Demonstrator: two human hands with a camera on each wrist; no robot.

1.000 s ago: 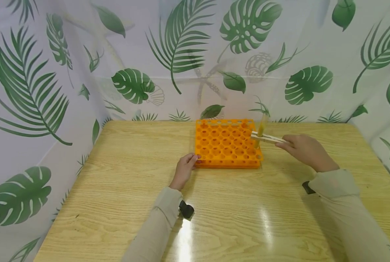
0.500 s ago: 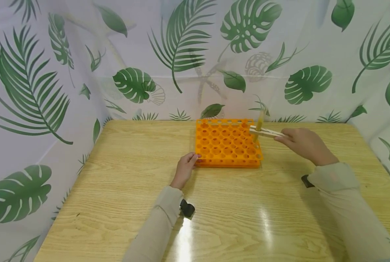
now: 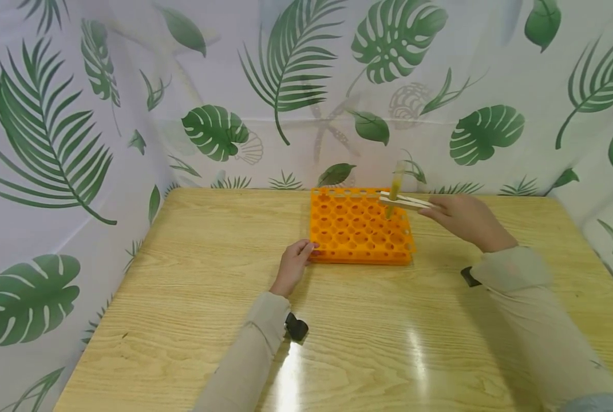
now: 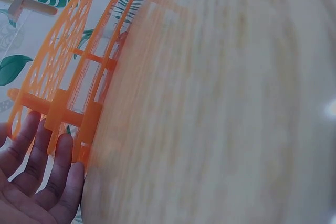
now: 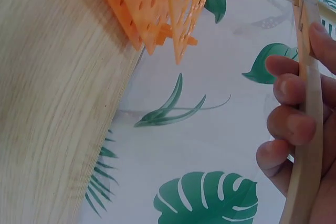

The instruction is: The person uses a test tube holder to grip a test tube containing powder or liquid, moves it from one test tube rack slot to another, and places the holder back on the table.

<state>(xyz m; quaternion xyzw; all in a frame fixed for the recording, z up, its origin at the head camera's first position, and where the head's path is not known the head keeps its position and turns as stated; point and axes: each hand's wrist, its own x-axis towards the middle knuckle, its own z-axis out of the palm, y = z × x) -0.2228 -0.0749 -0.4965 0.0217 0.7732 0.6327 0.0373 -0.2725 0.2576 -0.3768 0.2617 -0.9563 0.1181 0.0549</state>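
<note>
While the right hand (image 3: 463, 217) pinches the handle of a wooden clamp (image 3: 405, 201), the clamp grips a test tube (image 3: 395, 191) with yellowish liquid, held upright over the far right part of the orange rack (image 3: 360, 229). The tube's lower end hangs just above the rack's holes, or at their rim; whether it has entered one cannot be told. In the right wrist view the fingers (image 5: 291, 124) curl round the clamp's handle (image 5: 307, 129).

At the rack's near left corner, the left hand (image 3: 292, 264) rests with straight, relaxed fingers against the edge; the left wrist view shows the fingertips (image 4: 63, 150) touching the orange frame (image 4: 79, 103).

To do this well, I judge the tube should stay vertical and be centred on one hole before any lowering, with steady pressure on the clamp so the tube does not slip, and the left hand bracing the rack against sliding.

Below lies a pale wood-grain bench (image 3: 182, 320), glossy, with a bright light glare on its near part. White sheeting (image 3: 131, 86) printed with green leaves closes off the far side, left and right.
</note>
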